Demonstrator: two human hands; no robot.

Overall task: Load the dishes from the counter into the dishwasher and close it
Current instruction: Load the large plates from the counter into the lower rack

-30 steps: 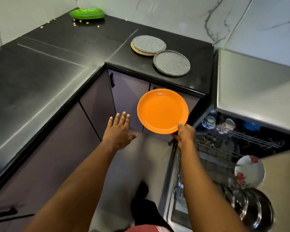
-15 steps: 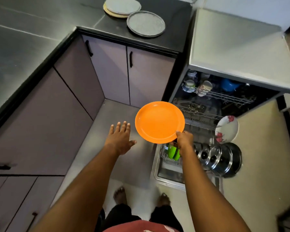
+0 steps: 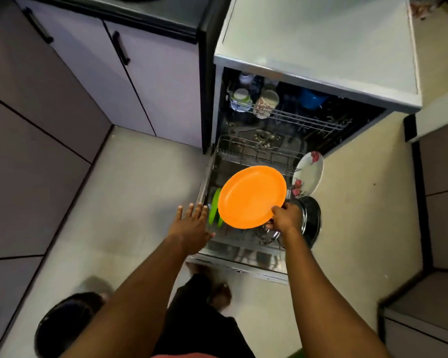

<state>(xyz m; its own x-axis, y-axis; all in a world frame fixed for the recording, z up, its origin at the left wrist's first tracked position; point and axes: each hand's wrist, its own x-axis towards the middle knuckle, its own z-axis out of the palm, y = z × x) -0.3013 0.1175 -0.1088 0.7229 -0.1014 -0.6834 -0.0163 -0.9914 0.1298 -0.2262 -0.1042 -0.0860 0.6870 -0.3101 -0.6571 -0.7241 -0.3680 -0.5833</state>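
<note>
Room: kitchen corner with a pale floor, and grey-purple cupboard doors under a black counter.
Dishwasher: it stood open next to the cupboards, with its door down flat.
Lower rack: it was slid out over the door.
Orange plate: it was up in the air over the lower rack, tipped, with its inside facing up.
Right hand: it pinched the near right rim of the orange plate, thumb on top.
Left hand: it was flat with straight, spread fingers and held nothing. It was by the left edge of the lower rack; I could not tell if it touched.
Green plates: they stood on edge in the left of the lower rack, partly hidden by the orange plate.
Flowered plate: it was white with red flowers and stood on edge at the right of the lower rack.
Steel pot: it was shiny and lay on its side just past the right hand.
Upper rack: it held cups and a blue thing farther back.
</note>
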